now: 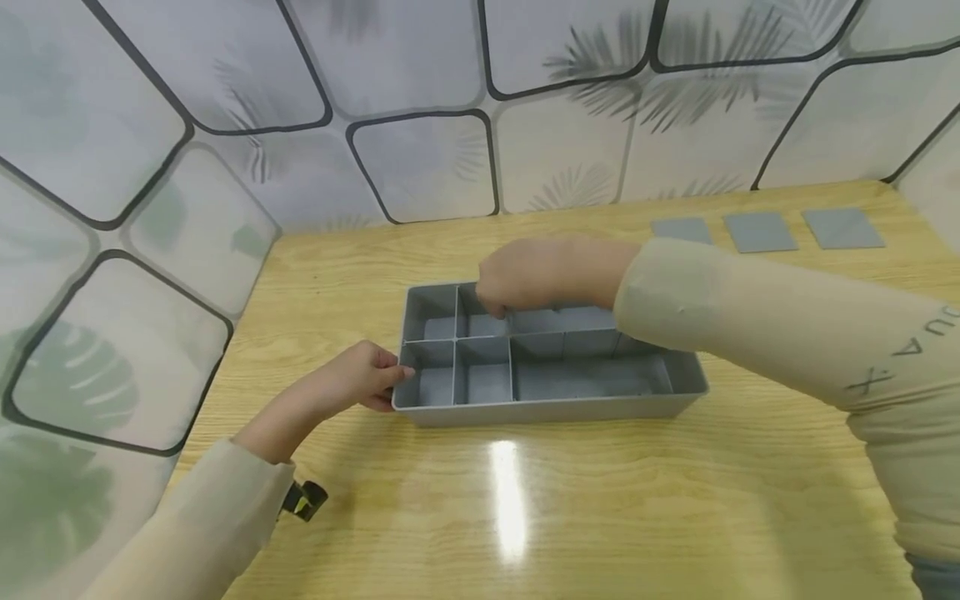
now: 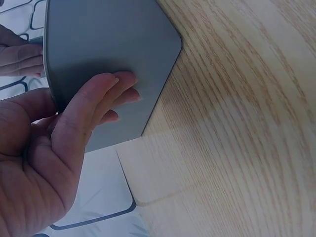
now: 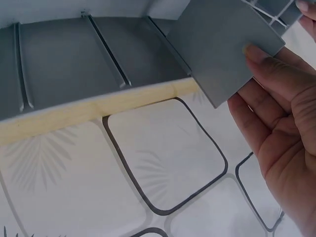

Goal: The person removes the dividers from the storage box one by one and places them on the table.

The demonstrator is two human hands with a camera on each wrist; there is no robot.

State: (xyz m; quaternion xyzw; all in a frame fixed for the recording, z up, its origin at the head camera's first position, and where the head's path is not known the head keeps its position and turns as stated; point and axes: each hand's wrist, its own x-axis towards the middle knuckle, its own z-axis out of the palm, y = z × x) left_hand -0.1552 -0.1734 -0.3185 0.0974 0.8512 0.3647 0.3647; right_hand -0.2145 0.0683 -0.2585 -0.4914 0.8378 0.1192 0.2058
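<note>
A long grey organizer box (image 1: pixel 540 410) sits on the table, with dividers forming small square compartments at its left end. My left hand (image 1: pixel 367 375) grips the box's left end; in the left wrist view, the thumb hooks over the rim and the fingers lie along the outer end wall (image 2: pixel 108 44). Over the back row, my right hand (image 1: pixel 536 275) reaches down into the box. In the right wrist view, the right hand's thumb and fingers pinch a flat grey divider panel (image 3: pixel 222 54), which stands beside the slotted inner back wall (image 3: pixel 57 61).
Three loose grey panels, among them a middle one (image 1: pixel 760 232), lie in a row at the table's back right. A patterned wall (image 1: pixel 558 150) borders the wooden table (image 1: pixel 420 517) at the back and left. A dark wrist strap (image 1: pixel 305 500) shows at the left sleeve.
</note>
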